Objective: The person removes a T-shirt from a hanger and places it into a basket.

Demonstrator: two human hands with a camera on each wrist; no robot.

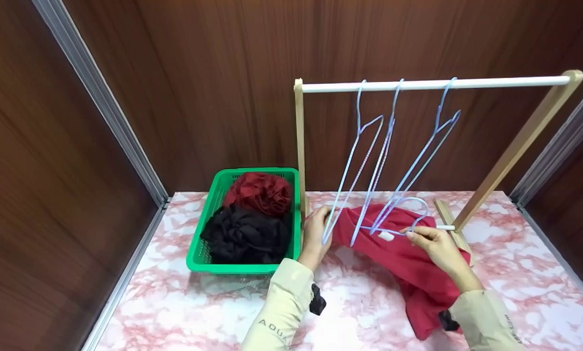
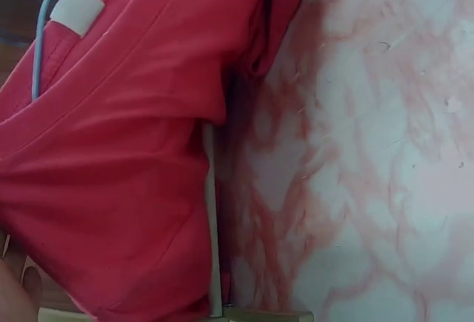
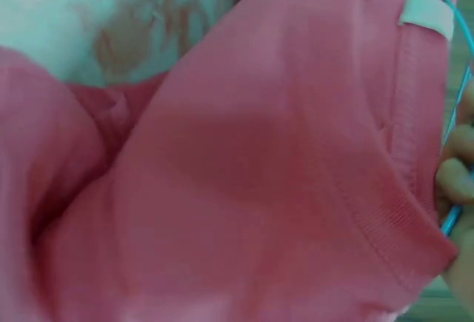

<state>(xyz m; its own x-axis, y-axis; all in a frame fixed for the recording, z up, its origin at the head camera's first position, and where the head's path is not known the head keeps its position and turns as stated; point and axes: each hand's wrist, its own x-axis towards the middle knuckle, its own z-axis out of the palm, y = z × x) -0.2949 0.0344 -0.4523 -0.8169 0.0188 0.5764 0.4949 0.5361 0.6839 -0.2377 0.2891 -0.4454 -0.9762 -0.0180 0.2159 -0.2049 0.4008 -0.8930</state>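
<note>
A red shirt (image 1: 384,253) with a white neck label (image 1: 386,236) hangs in folds between the hands, its lower part on the table. My left hand (image 1: 316,234) grips the shirt at its left shoulder; in the left wrist view only part of that hand (image 2: 16,292) shows at the lower left corner. Near the collar, my right hand (image 1: 437,248) pinches a blue wire hanger (image 1: 420,214) just below its hook. One side of this hanger runs into the neck opening, and the cloth hides its far end. The right wrist view shows curled fingers (image 3: 455,178) beside the collar.
A rack with a white rail (image 1: 506,82) and wooden posts stands behind. Three bare wire hangers (image 1: 355,161) dangle from it in front of the shirt. Left of the rack, a green basket (image 1: 233,268) holds dark red cloth (image 1: 260,192) and black cloth (image 1: 245,236).
</note>
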